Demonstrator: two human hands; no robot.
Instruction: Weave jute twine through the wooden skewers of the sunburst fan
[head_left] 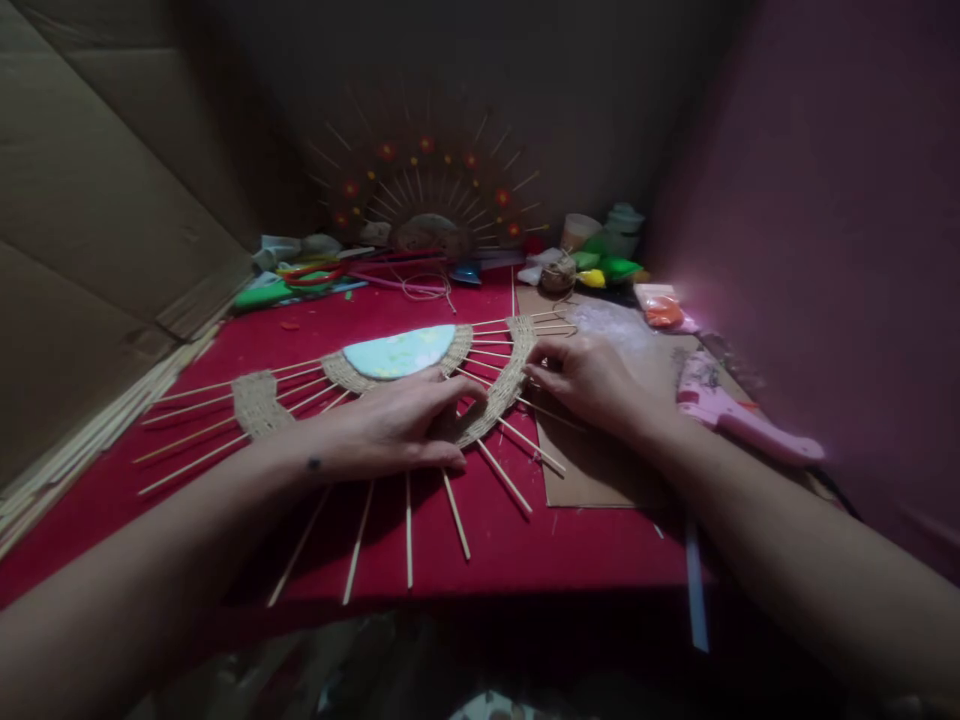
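Observation:
A half-round fan of thin wooden sticks (409,530) lies on the red table. Woven twine forms an inner strip (459,352) around a pale blue half-disc (397,350) with yellow patches, and an outer band (517,345) across the sticks. My left hand (382,425) lies over the fan and covers part of both strips. Its thumb and fingers grip the outer band on its lower right stretch. My right hand (589,380) is closed in a pinch at the band's right edge, where a loose loop of twine (573,328) shows; its fingertips hide the exact hold.
A flowered stick fan (427,180) stands at the back. Scissors (311,275), a twine ball (558,272) and coloured packets (619,268) line the rear edge. Cardboard (600,480) lies at right beside a pink glue gun (750,425). Loose sticks (97,435) lie along the left.

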